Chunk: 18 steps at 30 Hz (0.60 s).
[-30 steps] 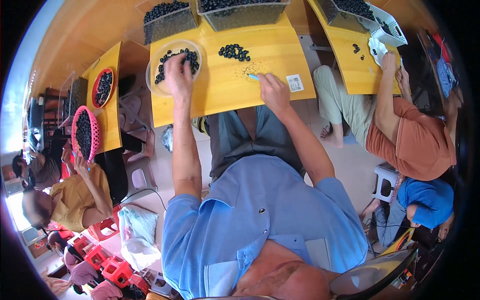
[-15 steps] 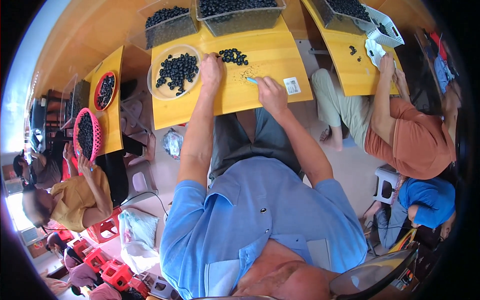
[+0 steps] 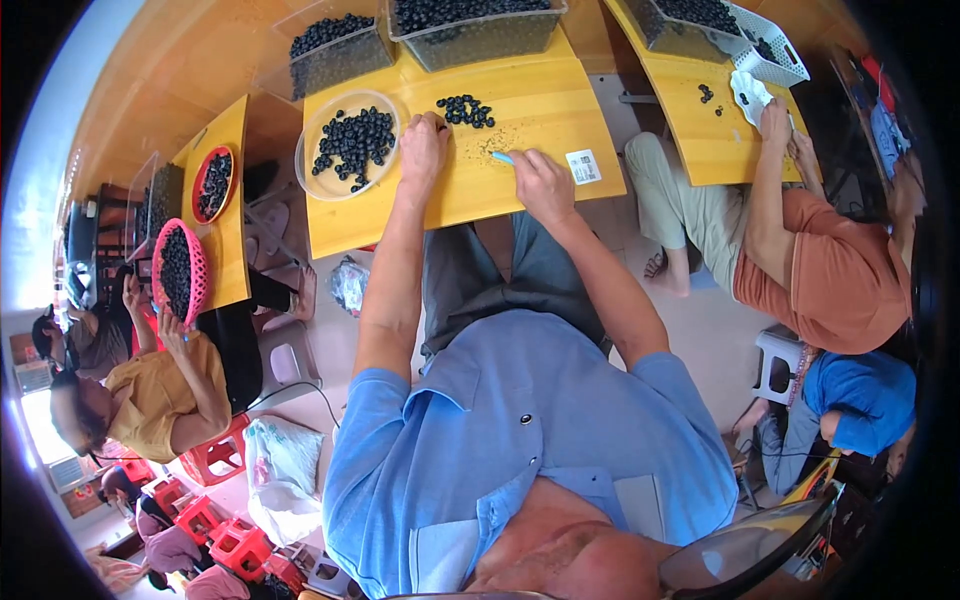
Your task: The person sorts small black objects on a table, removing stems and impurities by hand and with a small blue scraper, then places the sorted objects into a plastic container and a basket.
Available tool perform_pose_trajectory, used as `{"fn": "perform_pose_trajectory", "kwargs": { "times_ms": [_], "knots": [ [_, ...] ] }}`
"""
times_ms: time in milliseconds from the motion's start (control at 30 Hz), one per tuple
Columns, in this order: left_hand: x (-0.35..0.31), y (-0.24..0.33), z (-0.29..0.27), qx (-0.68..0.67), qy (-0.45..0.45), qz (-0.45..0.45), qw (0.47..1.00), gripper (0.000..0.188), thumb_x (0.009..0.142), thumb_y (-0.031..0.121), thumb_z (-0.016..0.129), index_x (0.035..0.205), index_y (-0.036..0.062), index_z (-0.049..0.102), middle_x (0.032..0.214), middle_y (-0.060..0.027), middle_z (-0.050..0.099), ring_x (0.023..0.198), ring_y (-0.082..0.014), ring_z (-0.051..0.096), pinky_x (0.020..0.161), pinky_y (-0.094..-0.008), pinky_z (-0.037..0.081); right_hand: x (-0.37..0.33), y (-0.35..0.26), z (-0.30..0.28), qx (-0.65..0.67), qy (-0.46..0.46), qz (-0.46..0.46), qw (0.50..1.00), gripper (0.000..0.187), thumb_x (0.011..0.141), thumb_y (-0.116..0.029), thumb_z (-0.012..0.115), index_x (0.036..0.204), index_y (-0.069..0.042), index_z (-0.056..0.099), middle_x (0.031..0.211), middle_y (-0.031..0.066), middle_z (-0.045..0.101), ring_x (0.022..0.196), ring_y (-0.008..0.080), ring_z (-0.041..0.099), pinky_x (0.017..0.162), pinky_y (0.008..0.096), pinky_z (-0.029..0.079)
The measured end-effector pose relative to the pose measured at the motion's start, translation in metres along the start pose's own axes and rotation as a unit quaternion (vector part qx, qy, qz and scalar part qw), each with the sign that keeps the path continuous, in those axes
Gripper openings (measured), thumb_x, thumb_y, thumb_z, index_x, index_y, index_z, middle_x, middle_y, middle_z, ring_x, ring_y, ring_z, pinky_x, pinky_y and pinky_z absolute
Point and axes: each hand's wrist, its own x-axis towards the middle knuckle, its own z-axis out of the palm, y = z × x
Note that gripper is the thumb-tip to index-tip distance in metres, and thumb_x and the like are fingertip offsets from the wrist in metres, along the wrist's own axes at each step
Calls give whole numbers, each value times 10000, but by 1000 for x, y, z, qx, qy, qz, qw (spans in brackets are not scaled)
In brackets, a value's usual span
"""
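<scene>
Tool mostly hidden in right hand

Dark, near-black berries are filling a clear round bowl at the left edge of the yellow table, and a small loose pile of the same dark berries is lying near its far edge. A light-blue tool is showing against the yellow, beside a white label at the right edge. The person is wearing a plain blue shirt.
</scene>
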Motion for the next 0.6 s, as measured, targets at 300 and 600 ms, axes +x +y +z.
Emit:
{"fn": "perform_pose_trajectory", "kwargs": {
  "times_ms": [300,600],
  "knots": [
    [-41,26,7,-319,-11,-136,938,244,884,52,822,1093,-40,736,963,-89,776,836,-137,718,790,-291,581,-1,0,0,-1,-7,4,1000,225,861,-43,666,1074,-71,734,877,70,629,818,277,693,699,422,582],
    [-73,41,24,-383,-8,-155,911,208,901,26,819,1084,-44,750,945,-76,764,820,-106,703,769,-266,580,0,1,0,-1,-17,1,1000,233,870,-62,667,1095,-80,724,855,69,623,813,271,695,695,420,575]
  ]
}}
